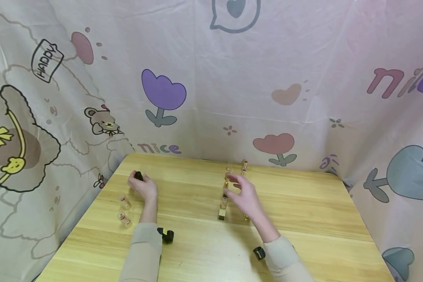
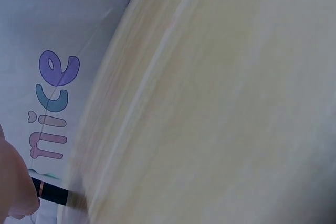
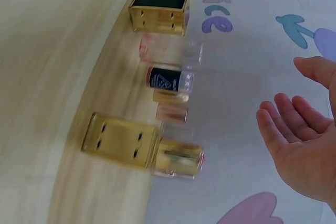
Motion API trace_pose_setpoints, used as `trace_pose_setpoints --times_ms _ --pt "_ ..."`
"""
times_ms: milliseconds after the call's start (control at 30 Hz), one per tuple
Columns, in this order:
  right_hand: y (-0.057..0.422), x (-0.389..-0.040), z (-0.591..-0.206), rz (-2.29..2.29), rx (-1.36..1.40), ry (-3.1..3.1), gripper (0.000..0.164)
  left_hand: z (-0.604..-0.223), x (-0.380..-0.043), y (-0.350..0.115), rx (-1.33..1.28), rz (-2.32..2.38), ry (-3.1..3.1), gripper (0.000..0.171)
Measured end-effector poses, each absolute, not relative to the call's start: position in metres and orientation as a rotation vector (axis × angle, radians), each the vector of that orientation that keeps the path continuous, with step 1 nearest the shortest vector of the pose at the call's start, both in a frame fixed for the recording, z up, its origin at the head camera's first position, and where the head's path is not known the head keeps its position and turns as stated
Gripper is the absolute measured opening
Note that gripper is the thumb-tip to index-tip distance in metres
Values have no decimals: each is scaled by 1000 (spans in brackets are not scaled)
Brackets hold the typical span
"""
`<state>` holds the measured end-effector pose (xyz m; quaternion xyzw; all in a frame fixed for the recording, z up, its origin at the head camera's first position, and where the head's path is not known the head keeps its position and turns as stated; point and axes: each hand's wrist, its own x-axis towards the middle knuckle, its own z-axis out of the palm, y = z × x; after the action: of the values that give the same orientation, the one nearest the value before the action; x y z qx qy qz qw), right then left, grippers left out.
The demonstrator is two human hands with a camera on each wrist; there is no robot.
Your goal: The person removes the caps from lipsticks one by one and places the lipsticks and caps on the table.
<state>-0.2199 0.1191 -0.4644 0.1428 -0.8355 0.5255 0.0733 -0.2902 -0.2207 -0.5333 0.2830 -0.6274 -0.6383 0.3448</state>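
Near the table's far left part, my left hand [image 1: 146, 190] grips a black lipstick tube [image 1: 138, 176]. In the left wrist view the tube [image 2: 54, 194] sticks out past the fingers and has a thin copper-coloured ring. My right hand [image 1: 246, 196] hovers by a row of lipsticks, partly covering it in the head view. The right wrist view shows that hand [image 3: 307, 145] with loosely bent fingers and nothing in them. Beside it stand a gold square lipstick [image 3: 160, 19], a clear tube [image 3: 170, 50], a black-labelled tube [image 3: 164, 78] and another gold lipstick [image 3: 121, 140].
Two small clear tubes, one [image 1: 125, 202] behind the other [image 1: 125, 219], stand left of my left forearm. A red-tipped lipstick [image 1: 244, 164] is at the table's back edge. Behind the wooden table [image 1: 197, 250] hangs a printed curtain [image 1: 215, 78].
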Motion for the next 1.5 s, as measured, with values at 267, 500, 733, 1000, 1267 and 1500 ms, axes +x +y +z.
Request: trace_pose_setpoints --times_ms 267,500,733,1000,1267,1500 --pt "98 -229 -464 1573 507 -2514 50 -533 -289 -224 753 -1670 -1589 37" --pt "80 -234 -464 1520 546 -2535 50 -532 -287 -224 734 -1694 -1546 36" --pt "65 -239 -469 1483 593 -2582 53 -531 -284 -215 695 -1742 -1461 36" --pt "52 -244 -468 1482 608 -2640 57 -522 -274 -193 750 -1851 -1412 39" --pt "39 -250 -470 1409 621 -2691 59 -514 -262 -172 715 -1961 -1378 40" --pt "26 -258 -472 1322 629 -2759 61 -509 -253 -155 659 -2033 -1340 41"
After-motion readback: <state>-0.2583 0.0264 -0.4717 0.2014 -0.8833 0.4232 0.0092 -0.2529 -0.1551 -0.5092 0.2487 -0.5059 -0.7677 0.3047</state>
